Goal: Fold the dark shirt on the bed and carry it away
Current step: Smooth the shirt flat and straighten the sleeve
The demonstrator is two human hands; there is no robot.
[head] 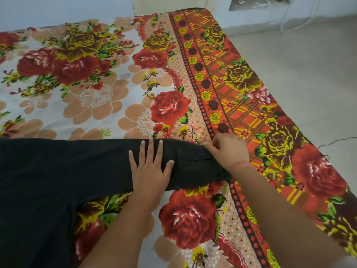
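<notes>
The black shirt (58, 171) lies spread over the near left of the floral bedsheet (96, 84), its sleeve (190, 165) stretched out to the right. The left hand (150, 171) presses flat on the sleeve, fingers straight and spread. The right hand (229, 151) pinches the sleeve's end with curled fingers. Pale floor (299, 64) lies to the right of the bed.

Home bedroom — bed (116, 84) in floral sheet, tiled floor (299, 64)
</notes>
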